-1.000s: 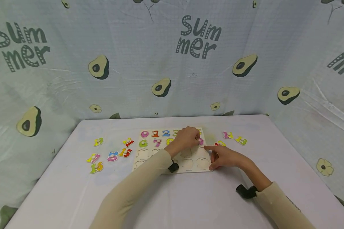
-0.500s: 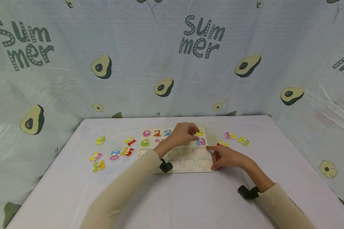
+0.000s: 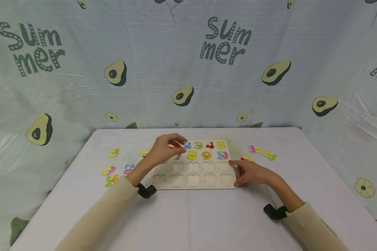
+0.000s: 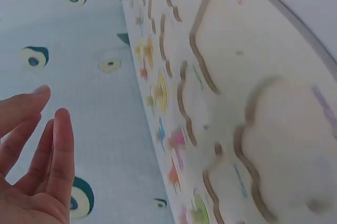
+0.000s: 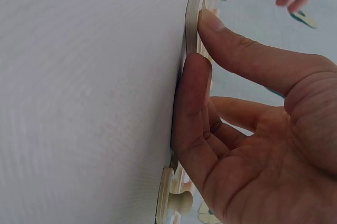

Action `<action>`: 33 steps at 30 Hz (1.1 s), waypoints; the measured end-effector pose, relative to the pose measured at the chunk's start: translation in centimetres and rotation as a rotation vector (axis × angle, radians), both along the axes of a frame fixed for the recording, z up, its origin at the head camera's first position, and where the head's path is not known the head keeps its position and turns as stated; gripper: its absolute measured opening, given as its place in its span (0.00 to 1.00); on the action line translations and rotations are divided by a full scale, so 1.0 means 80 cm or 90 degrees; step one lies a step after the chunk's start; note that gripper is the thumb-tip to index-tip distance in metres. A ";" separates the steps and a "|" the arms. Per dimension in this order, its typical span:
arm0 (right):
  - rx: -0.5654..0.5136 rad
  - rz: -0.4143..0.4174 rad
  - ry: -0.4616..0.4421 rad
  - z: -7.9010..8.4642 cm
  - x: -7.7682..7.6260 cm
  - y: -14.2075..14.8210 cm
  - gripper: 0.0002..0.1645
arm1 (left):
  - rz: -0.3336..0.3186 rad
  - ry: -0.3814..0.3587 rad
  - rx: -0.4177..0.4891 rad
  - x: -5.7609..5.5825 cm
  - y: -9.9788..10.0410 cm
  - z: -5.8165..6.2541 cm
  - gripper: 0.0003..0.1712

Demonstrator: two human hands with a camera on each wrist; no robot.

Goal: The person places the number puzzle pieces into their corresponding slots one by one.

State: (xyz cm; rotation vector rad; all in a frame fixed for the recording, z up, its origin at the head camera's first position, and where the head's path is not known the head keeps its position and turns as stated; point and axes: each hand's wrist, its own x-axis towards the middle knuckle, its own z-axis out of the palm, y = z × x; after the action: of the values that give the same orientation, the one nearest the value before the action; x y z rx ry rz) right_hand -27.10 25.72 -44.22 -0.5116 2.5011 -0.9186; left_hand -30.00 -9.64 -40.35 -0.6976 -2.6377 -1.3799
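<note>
L hand (image 3: 161, 150) is over the left part of the pale wooden number board (image 3: 201, 172), fingers apart, nothing in 'em. R hand (image 3: 251, 174) touches its rt edge; can't tell if clamped. Risk imo: beige left sleeve (image 3: 97, 205) dips & drags the green-and-orange wooden 16 (image 3: 111, 180) left of board, or R hand eases off & board skids.

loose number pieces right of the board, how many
3: a red-yellow one beyond the right hand, partly hidden; a pink-yellow one farther back; a yellow-green one farthest right. The hand may hide more.
</note>
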 end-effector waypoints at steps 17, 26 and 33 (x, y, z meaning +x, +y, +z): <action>-0.010 0.013 0.006 0.001 0.002 0.002 0.54 | 0.134 -0.053 -0.121 -0.008 -0.148 -0.023 0.17; -0.009 0.016 0.008 -0.005 0.001 0.003 0.54 | 0.135 -0.102 -0.199 -0.025 -0.160 -0.040 0.12; -0.010 0.014 0.009 -0.004 -0.001 0.006 0.53 | 0.132 -0.117 -0.203 -0.036 -0.155 -0.040 0.10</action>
State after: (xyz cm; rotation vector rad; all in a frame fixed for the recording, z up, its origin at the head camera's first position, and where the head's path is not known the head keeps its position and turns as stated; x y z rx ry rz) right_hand -27.16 26.21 -44.55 -0.5522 2.4978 -0.9293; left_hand -32.92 -22.06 -43.56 -0.3192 -3.0099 -1.0250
